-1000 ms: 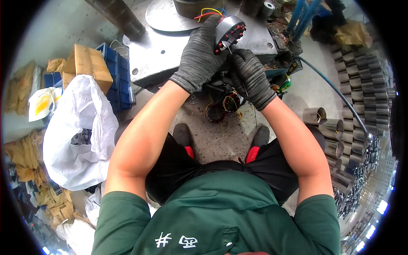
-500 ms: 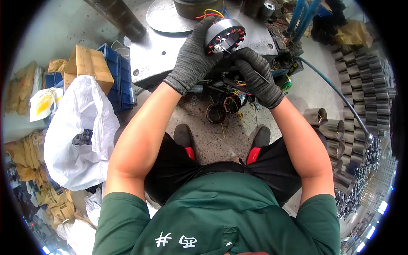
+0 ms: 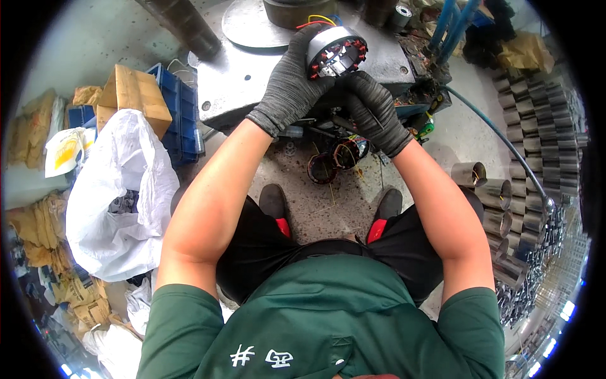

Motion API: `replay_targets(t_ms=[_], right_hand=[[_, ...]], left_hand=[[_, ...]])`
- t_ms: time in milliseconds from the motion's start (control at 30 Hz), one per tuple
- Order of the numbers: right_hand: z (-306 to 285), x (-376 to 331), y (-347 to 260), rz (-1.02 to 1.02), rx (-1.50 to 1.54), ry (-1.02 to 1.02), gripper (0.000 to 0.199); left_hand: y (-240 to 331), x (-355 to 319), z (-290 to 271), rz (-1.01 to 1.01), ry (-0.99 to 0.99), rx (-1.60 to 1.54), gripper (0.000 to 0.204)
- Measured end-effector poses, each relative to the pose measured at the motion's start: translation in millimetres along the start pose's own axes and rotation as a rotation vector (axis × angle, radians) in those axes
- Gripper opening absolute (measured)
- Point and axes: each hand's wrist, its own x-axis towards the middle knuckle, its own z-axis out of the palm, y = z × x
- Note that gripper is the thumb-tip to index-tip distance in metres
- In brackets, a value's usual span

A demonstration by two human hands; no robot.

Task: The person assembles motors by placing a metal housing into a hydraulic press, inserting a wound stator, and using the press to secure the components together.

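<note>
Your left hand (image 3: pixel 291 79) is gripping the round motor stator (image 3: pixel 336 52) above the metal worktop (image 3: pixel 246 76), now lifted higher and tipped face-up toward you. Your right hand (image 3: pixel 374 108) is closing fingers against its lower edge, steadying it for inspection.

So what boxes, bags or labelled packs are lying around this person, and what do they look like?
Cardboard box: left of the worker, brown, tilted against the crate.
Blue crate: beside the box, ribbed plastic.
White bag: on the floor at left, large, crumpled plastic, open.
Yellow-and-white pack: far left, small flat pouch.
Brown sacks: lower left, crumpled paper.
No screens or signs show.
</note>
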Motion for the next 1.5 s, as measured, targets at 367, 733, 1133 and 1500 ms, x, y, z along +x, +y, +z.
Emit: replay_targets(t_ms=[367, 733, 1133, 1500], right_hand=[[-12.5, 4.4, -20.3, 0.047, -0.114, -0.098, 0.038], [-7.2, -6.8, -0.8, -0.087, -0.106, -0.023, 0.029], [-1.2, -15.4, -10.5, 0.167, 0.408, -0.011, 0.021], [6.6, -9.5, -23.3, 0.034, -0.206, -0.035, 0.023]], left_hand=[[3.7, -2.9, -1.0, 0.089, 0.004, 0.128, 0.091], [8.9, -2.1, 1.3, 0.073, 0.014, 0.080, 0.087], [-10.4, -4.4, 4.2, 0.154, 0.044, 0.120, 0.093], [5.2, -2.5, 13.6, 0.112, 0.111, 0.201, 0.087]])
